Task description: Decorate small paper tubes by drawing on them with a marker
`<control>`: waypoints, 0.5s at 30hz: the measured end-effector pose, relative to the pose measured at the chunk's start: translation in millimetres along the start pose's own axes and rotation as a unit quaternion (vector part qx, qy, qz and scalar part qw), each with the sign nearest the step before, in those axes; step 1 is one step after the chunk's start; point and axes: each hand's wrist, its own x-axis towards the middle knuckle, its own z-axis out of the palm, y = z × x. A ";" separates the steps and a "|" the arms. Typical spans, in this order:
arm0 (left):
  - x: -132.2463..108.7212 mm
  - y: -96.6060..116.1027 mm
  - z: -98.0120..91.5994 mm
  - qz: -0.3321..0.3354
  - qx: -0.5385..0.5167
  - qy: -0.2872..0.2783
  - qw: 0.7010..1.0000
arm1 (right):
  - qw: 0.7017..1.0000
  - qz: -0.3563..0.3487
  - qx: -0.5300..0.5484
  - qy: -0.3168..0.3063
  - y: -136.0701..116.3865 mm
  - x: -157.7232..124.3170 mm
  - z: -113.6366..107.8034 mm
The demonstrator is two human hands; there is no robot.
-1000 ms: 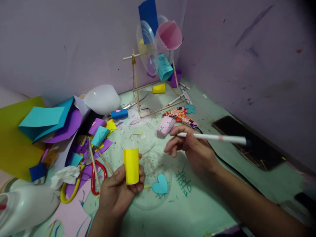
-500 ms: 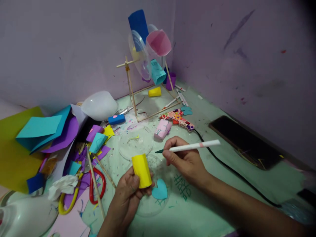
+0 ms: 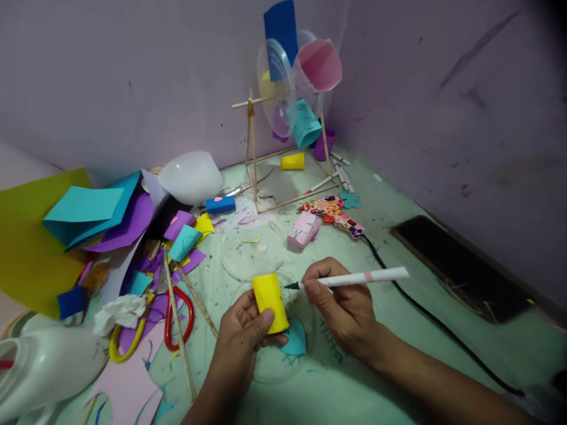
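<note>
Between the thumb and fingers of my left hand (image 3: 248,330) is a yellow paper tube (image 3: 271,302), held nearly upright with a slight tilt. My right hand (image 3: 343,301) grips a white marker (image 3: 367,276) near its uncapped end. The dark green tip points left, just beside the tube; whether it touches I cannot tell. Under the left fingers lies a light blue paper heart (image 3: 295,339), partly hidden, on a clear round plastic lid (image 3: 274,375). A second clear lid (image 3: 228,262) lies just behind.
A stick frame (image 3: 253,153) with clear discs and coloured paper cups stands at the back. A floral glue gun (image 3: 332,215), its black cord (image 3: 411,304) and a phone (image 3: 460,268) are rightward. Red-handled scissors (image 3: 191,319), paper scraps, coloured sheets (image 3: 84,203) and a white bottle (image 3: 57,360) crowd the left.
The view has shifted, so most things sit further right. My two hands have come closer together, bringing the marker tip next to the yellow tube, which now covers part of the heart.
</note>
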 end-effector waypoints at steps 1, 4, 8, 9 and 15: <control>-0.6 0.2 1.0 -0.001 0.006 0.003 1.000 | 1.000 -0.009 -0.014 -0.003 -0.6 0.7 0.2; -2.3 3.2 4.7 -0.003 0.015 0.005 1.000 | 0.999 -0.032 -0.038 -0.009 -2.5 2.4 0.6; -3.0 6.4 7.2 -0.008 0.015 0.008 1.000 | 0.998 -0.033 -0.044 -0.020 -3.6 3.4 0.5; -2.8 6.4 7.2 -0.010 0.015 0.007 1.000 | 0.998 -0.031 -0.045 -0.024 -3.6 3.4 0.4; -1.4 5.1 5.3 -0.015 0.012 0.004 1.000 | 0.997 -0.012 -0.053 -0.048 -2.5 3.2 1.6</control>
